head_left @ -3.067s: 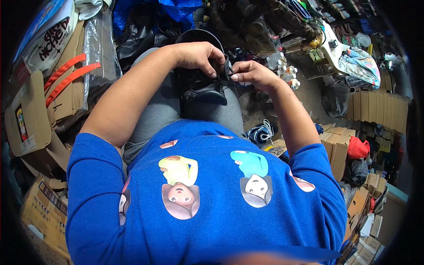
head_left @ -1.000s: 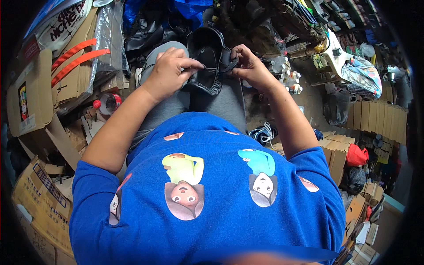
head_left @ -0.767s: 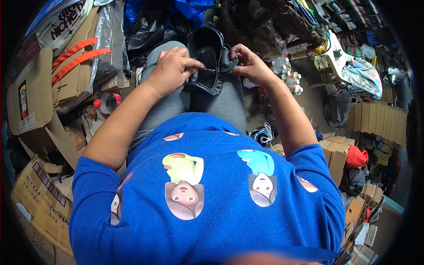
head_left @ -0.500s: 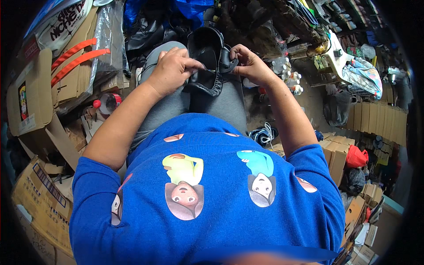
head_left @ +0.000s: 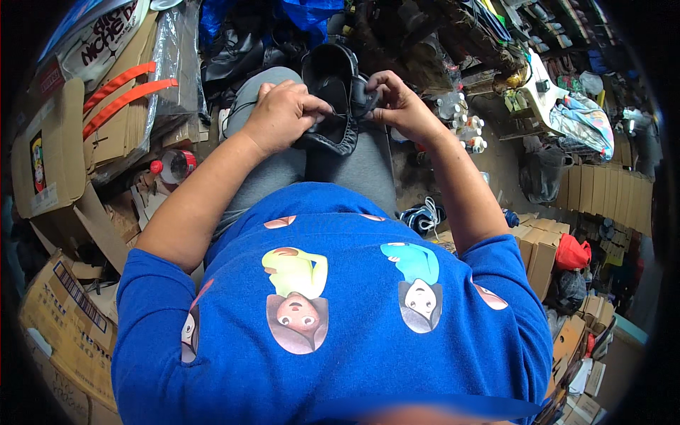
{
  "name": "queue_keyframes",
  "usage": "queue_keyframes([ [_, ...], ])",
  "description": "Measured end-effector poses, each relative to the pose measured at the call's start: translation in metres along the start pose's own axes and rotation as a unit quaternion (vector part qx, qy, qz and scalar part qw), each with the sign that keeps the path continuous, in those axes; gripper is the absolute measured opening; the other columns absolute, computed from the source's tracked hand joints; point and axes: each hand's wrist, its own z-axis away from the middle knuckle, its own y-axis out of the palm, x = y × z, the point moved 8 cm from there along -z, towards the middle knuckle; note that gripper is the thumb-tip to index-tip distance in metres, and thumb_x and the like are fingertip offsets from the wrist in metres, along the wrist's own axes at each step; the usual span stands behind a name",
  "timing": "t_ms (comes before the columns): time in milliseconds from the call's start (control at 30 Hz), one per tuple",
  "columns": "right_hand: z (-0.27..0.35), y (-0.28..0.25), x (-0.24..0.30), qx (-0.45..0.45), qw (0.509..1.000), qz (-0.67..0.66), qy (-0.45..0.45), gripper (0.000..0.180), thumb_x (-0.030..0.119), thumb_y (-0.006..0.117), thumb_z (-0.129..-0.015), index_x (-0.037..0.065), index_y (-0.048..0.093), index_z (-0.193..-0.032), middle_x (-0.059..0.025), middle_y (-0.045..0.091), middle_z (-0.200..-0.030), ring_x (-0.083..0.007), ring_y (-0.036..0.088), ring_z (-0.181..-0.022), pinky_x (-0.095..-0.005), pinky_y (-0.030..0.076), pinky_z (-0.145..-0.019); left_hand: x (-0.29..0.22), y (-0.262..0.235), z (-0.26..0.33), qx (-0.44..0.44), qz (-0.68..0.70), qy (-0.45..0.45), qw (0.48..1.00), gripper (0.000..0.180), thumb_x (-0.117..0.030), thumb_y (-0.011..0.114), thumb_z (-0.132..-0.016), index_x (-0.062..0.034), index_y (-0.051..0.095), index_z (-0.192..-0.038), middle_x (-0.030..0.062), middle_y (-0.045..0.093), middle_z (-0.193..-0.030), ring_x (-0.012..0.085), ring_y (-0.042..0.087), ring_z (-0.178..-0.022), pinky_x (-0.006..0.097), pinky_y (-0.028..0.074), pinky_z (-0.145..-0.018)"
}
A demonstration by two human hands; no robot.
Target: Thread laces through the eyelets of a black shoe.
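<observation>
Cluttered workshop floor, cardboard boxes (head_left: 64, 163) at left | black shoe (head_left: 331, 95) on lap, over grey-trousered knees | left hand (head_left: 282, 113) fingers closed on shoe's near edge | right hand (head_left: 398, 106) fingertips pinched at shoe's right rim | red-capped bottle (head_left: 172, 165) near left forearm.

Single head view, fisheye, looking steeply down from above over blue shirt (head_left: 333, 333) to lap; both grips near, upper centre; clutter bends round rim.
</observation>
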Motion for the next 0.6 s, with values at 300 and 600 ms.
queue_keyframes([
  [300,0.026,-0.005,-0.024,-0.112,0.991,0.060,0.051,0.019,0.008,0.074,-0.077,0.001,0.063,-0.090,0.0014,0.061,-0.076,-0.0062,0.054,-0.072,-0.0217,0.045,-0.065,0.001,0.006,0.002,0.052,0.009,-0.043,0.998,0.017,-0.023,0.072,-0.069,-0.0171,0.073,-0.085,-0.0004,0.065,-0.079,0.0172,0.052,-0.089,0.035,0.027,-0.088],
  [600,0.012,-0.001,-0.028,-0.036,0.995,-0.022,0.089,0.023,0.007,0.070,-0.079,0.002,0.068,-0.101,-0.0014,0.063,-0.094,-0.0092,0.059,-0.089,-0.0235,0.048,-0.081,0.010,0.013,-0.023,0.103,0.019,-0.073,0.992,0.015,-0.026,0.068,-0.072,-0.0243,0.073,-0.086,-0.0023,0.064,-0.078,0.0179,0.052,-0.092,0.037,0.027,-0.086],
])
